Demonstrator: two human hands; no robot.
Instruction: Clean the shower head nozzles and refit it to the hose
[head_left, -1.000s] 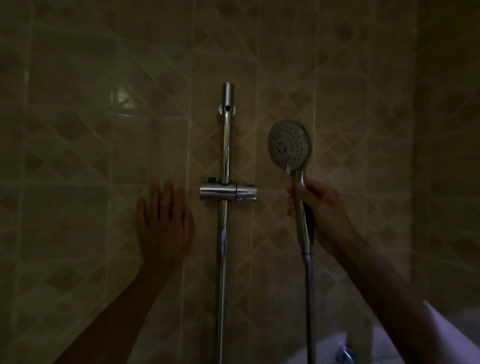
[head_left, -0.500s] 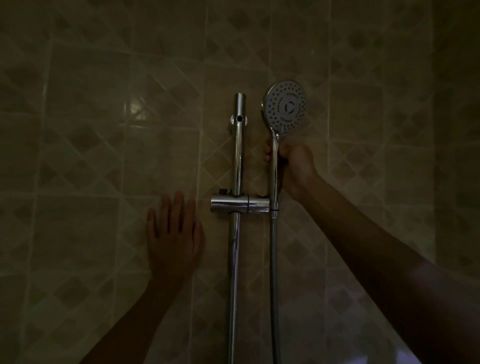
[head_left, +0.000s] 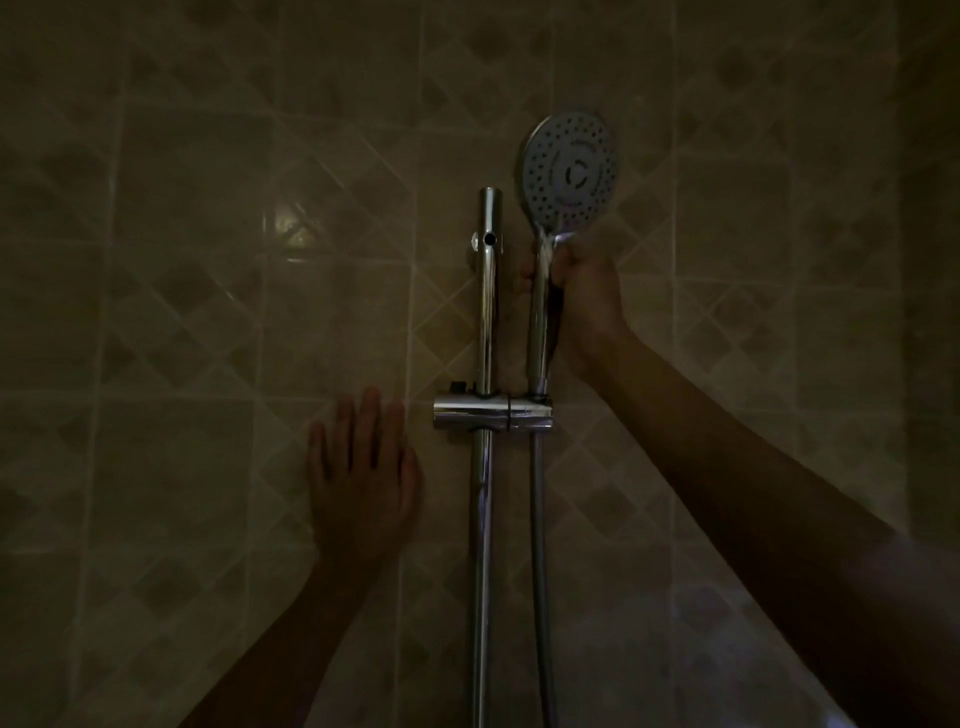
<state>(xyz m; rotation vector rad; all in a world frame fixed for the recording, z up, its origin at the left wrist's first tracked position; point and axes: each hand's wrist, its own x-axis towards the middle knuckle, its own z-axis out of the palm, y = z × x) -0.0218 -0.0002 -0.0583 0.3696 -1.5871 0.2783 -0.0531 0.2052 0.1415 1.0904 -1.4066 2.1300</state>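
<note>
Tiled wall (head_left: 208, 312) carries my left hand (head_left: 363, 483), flat against it with straight fingers holding nothing, just left of the chrome rail (head_left: 485, 322). On that rail the holder (head_left: 493, 411) receives the shower head (head_left: 570, 174) handle from above, hose (head_left: 540, 571) hanging beneath. My right hand (head_left: 582, 296) wraps its fingers round the handle.

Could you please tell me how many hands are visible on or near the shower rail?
2. The left hand rests flat on the tiled wall, left of the rail. The right hand grips the shower head handle, right of the rail, above the holder.
</note>
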